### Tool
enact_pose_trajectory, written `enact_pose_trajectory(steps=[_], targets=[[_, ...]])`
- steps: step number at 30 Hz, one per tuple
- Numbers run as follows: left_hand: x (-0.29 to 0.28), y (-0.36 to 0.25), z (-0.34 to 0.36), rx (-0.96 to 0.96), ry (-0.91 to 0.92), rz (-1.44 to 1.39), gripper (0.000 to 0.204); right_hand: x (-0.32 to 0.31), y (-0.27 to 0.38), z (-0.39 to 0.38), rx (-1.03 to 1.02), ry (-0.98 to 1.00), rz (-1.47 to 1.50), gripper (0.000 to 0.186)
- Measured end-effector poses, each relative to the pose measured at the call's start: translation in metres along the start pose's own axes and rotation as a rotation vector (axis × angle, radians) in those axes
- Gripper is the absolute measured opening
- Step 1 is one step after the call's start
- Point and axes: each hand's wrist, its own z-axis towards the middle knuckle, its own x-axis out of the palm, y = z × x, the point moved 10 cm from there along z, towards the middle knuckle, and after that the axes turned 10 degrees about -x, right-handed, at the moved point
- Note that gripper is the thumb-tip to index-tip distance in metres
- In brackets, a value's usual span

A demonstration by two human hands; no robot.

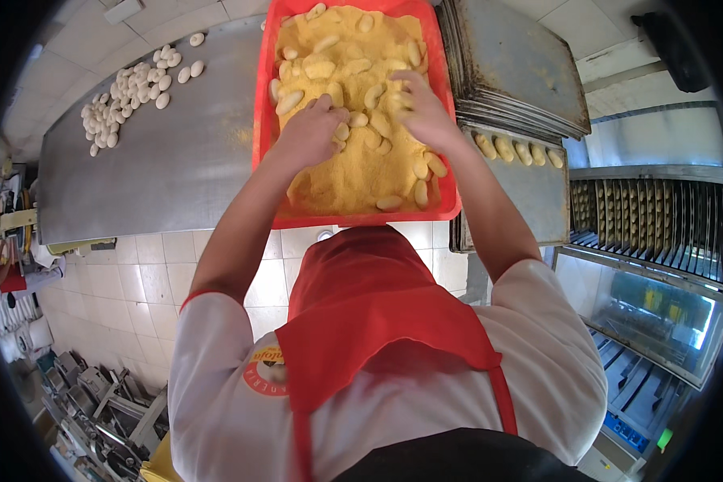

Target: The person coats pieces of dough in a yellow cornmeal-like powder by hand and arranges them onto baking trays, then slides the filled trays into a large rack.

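A red tray (259, 120) is filled with fine yellow meal (329, 186). Several oval dough pieces (390, 203) lie in it, some pale and some coated. On the left of the tray's middle, my left hand (315, 132) curls its fingers around a dough piece (341, 132), which they partly hide. My right hand (423, 114) reaches over the right side of the meal. Its fingers are bent but apart, with meal on their tips, close to other dough pieces.
A metal table (177, 153) holds a heap of white dough balls (132, 94) at the far left. To the right of the red tray are stacked baking sheets (522, 60) and a sheet with a row of coated pieces (520, 151). Farther right stands a loaded tray rack (635, 213).
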Motion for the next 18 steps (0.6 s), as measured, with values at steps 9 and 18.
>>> enact_pose_trajectory(steps=[9, 18], targets=[[-0.017, 0.065, -0.005, -0.243, 0.080, -0.318, 0.027, -0.016, -0.020, 0.045, -0.050, 0.051, -0.451, 0.047], [-0.051, 0.008, 0.016, -0.197, 0.092, -0.626, 0.024, 0.020, -0.043, -0.002, 0.222, 0.246, -0.506, 0.056]])
